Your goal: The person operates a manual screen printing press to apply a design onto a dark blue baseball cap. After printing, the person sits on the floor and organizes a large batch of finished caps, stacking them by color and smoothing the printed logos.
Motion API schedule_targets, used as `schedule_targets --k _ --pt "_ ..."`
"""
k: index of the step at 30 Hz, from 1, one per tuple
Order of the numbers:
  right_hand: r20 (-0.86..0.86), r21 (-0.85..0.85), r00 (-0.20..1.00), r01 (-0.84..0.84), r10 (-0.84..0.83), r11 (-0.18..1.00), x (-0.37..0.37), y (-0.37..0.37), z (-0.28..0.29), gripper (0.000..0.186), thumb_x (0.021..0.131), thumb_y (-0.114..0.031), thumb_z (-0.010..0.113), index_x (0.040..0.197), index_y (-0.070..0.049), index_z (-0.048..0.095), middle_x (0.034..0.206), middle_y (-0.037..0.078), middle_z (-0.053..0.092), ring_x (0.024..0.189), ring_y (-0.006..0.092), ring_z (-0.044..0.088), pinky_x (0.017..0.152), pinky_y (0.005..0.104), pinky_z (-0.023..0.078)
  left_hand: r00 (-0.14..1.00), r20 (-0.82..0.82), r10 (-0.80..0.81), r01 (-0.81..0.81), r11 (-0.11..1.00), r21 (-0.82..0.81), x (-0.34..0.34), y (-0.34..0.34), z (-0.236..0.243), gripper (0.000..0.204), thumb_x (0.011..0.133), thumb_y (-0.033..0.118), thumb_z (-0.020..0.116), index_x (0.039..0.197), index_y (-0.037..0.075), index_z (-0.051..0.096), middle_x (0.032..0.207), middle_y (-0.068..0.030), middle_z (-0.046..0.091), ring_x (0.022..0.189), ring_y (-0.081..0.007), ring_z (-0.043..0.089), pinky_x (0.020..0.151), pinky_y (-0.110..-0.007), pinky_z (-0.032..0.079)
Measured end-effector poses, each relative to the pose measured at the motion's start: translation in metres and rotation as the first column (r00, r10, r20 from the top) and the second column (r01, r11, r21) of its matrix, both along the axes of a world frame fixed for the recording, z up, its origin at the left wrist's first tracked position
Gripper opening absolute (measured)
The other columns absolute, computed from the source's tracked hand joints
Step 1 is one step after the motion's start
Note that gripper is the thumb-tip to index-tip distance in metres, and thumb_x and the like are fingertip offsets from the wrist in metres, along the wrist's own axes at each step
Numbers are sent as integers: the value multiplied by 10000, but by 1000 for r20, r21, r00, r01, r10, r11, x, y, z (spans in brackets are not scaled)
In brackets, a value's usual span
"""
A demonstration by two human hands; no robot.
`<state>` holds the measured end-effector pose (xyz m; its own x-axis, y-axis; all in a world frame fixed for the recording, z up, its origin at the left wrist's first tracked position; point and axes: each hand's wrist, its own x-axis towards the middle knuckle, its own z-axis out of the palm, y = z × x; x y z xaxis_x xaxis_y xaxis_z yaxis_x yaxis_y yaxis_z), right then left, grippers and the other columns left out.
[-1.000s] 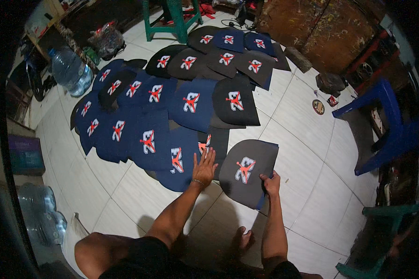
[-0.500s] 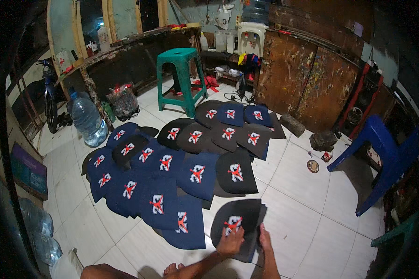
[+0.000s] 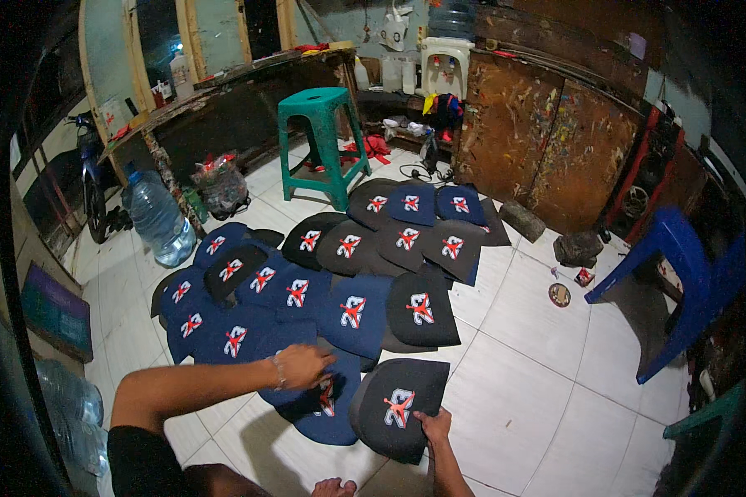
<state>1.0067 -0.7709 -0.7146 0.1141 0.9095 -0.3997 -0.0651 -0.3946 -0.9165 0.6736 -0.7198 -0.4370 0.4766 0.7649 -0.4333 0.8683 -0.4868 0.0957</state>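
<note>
A: Where was the dark grey dome-shaped fabric panel with red-and-white embroidery (image 3: 399, 407)?

B: On the white tiled floor (image 3: 522, 398), nearest piece. Right hand (image 3: 433, 426) pinched its lower right edge, fingers closed on it.

A: Left hand (image 3: 304, 365)?

B: Resting loosely curled on the navy blue embroidered panel (image 3: 325, 406) just beside it, holding nothing.

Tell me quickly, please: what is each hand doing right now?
Left hand: fingers bent, resting on a dark blue cap panel; a grip cannot be told.
Right hand: holding the edge of a black cap panel.
</note>
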Motion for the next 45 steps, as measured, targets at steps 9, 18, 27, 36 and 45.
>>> schedule_targets --k 9,18,27,36,45 --pt "359 124 932 -98 47 988 -10 -13 -2 294 744 -131 776 1004 -20 695 882 110 728 779 232 674 749 367 514 865 323 384 -439 891 115 3 -113 -218 724 940 382 541 1498 30 243 1580 -163 191 1469 -353 128 1160 -556 156" --pt "245 18 969 -11 6 1000 17 -27 23 289 768 -13 759 1039 24 666 976 83 724 856 182 662 808 326 493 826 372 423 -532 804 268 25 -115 -237 541 981 278 488 1472 109 334 1565 -61 275 1463 -289 186 1156 -571 143" --pt "266 55 950 -185 164 981 70 -12 26 254 817 -61 738 1032 49 663 943 83 711 797 163 645 767 323 518 903 209 374 -424 851 310 28 -109 -237 554 977 373 489 1469 162 347 1542 -17 306 1442 -280 220 1147 -568 169" --pt "-26 -82 969 -247 246 966 -55 -32 35 368 833 -100 737 1152 26 601 1006 88 675 847 158 624 760 305 510 936 350 -45 -84 934 347 126 -151 -274 485 941 267 560 1364 45 478 1402 -158 468 1359 -314 371 1136 -484 261" --pt "-44 -161 985 -173 168 972 -17 -26 46 314 815 75 679 1120 44 611 979 109 707 813 167 664 772 313 539 778 587 225 -525 746 410 20 36 -200 572 947 349 543 1402 19 438 1490 -188 376 1403 -346 309 1154 -500 226"
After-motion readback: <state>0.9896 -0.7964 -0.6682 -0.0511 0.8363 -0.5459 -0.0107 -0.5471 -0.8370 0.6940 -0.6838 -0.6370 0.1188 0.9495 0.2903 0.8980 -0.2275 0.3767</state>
